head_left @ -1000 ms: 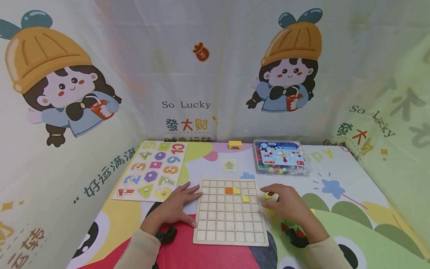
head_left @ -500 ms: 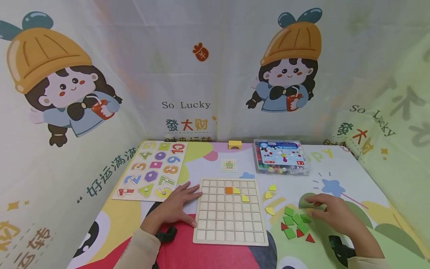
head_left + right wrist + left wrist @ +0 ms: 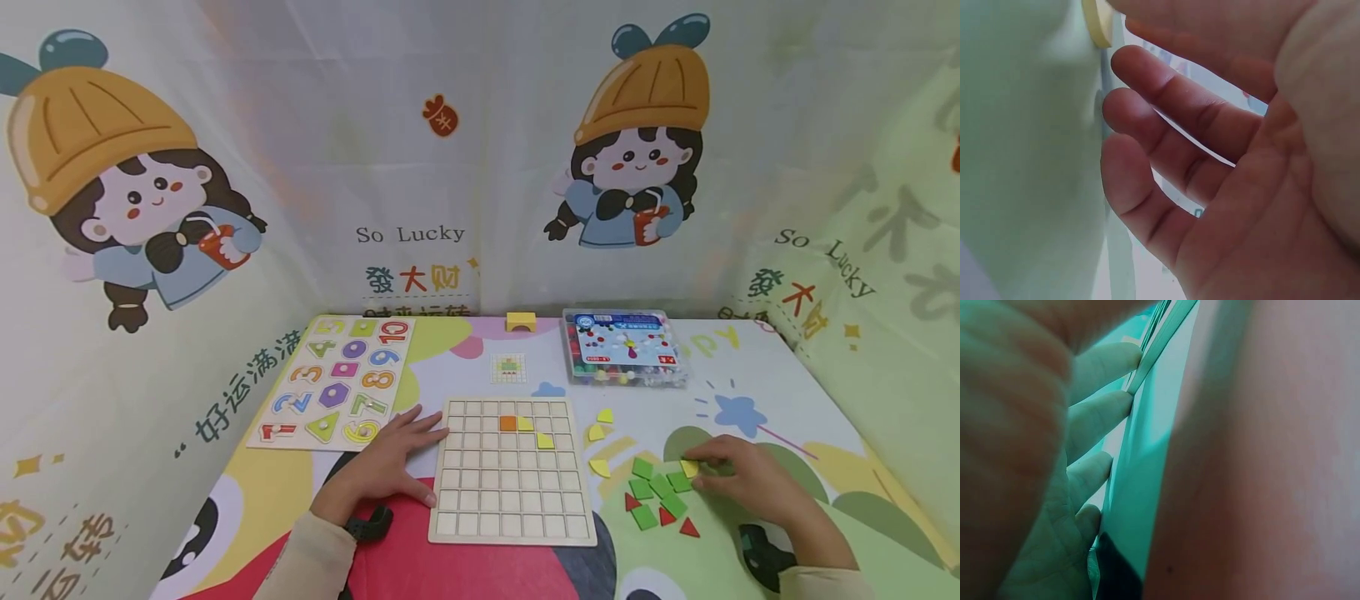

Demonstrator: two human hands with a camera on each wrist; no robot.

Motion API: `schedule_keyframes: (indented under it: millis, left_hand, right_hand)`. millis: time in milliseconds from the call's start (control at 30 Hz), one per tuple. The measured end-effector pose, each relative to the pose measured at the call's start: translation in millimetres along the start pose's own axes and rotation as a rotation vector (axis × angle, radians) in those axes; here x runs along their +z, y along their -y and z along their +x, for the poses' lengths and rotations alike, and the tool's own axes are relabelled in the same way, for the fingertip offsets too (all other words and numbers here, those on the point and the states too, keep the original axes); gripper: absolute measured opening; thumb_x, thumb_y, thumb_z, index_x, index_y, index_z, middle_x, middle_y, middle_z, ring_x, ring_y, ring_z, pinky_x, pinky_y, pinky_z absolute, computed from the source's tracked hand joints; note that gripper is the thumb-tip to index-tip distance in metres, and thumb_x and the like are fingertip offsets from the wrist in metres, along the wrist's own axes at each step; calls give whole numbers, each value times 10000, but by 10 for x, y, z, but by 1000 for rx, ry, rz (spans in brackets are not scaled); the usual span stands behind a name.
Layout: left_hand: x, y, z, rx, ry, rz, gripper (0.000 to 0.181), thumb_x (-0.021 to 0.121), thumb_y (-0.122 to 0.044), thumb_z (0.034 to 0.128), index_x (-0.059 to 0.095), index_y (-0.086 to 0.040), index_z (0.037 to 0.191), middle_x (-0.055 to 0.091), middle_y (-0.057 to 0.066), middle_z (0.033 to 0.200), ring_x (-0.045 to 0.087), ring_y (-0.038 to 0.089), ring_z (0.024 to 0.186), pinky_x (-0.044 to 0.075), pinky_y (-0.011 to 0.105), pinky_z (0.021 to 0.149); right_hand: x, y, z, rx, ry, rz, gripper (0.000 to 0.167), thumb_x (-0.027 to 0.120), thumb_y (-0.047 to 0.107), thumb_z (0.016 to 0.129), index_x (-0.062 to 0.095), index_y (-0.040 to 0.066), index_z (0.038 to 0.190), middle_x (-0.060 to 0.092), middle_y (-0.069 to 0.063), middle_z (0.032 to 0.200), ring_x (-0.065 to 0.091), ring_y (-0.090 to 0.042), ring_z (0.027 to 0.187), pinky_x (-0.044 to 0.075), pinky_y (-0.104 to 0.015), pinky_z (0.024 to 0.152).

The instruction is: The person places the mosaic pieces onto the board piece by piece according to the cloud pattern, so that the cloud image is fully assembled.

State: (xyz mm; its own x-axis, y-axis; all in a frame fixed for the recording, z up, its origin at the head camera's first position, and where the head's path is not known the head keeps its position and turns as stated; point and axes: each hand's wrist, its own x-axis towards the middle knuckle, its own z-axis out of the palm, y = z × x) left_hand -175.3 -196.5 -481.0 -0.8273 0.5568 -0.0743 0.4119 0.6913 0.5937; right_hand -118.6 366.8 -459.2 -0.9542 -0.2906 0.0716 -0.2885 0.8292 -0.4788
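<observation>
My left hand (image 3: 390, 458) rests along the left edge of a wooden grid board (image 3: 510, 492), fingers spread. The left wrist view shows those fingertips (image 3: 1124, 359) against a board's edge. One orange square (image 3: 508, 423) and two yellow pieces lie in the board's cells, one a yellow quarter-circle piece (image 3: 545, 441). To the right, my right hand (image 3: 750, 475) pinches a yellow piece (image 3: 689, 468) between thumb and forefinger, low over the table; its full shape is hidden. The right wrist view shows this yellow piece (image 3: 1100, 26) at the top, the other fingers loosely curled.
Several green squares (image 3: 662, 485) and red triangles (image 3: 689, 527) lie left of my right hand. Loose yellow quarter-circles (image 3: 600, 468) sit beside the board. Behind are a pattern card (image 3: 508, 367), a clear plastic box (image 3: 626, 350), a yellow block (image 3: 521, 322) and a number puzzle (image 3: 333, 375).
My right hand has moved right from the loose yellow quarter-circles to the far side of the green squares, where a yellow piece now shows at its fingertips. The left hand has stayed in place.
</observation>
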Motion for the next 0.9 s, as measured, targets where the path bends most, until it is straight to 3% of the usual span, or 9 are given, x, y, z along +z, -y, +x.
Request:
schedule_keyframes:
  millis: [233,600,900]
  left_hand:
    - [-5,-14,-6,-15,3,1,1028,938,-591,684,542,-244,1567,368,-2,1728,140,408,1644,250,718,1250]
    - [8,-7,-5,-11,-3,-6,1032,932,-610,681,542,-251,1567,373,-9,1725,143,406,1644,285,719,1236]
    - [0,-15,-9,-10,-1,-10,1031,935,-606,677,548,-246,1563,374,1,1724,143,410,1643,266,724,1242]
  right_hand:
    - [7,3,28,31,28,-12,320,891,236,844,800,165,1143,726,8,1104,635,-89,905,549,-305,744]
    - [42,-20,47,3,23,9,252,885,214,852,809,181,1090,700,58,1032,603,-36,877,534,-286,717]
    - [54,-25,59,35,30,17,198,860,235,875,806,200,1063,700,81,1001,590,6,871,531,-272,715]
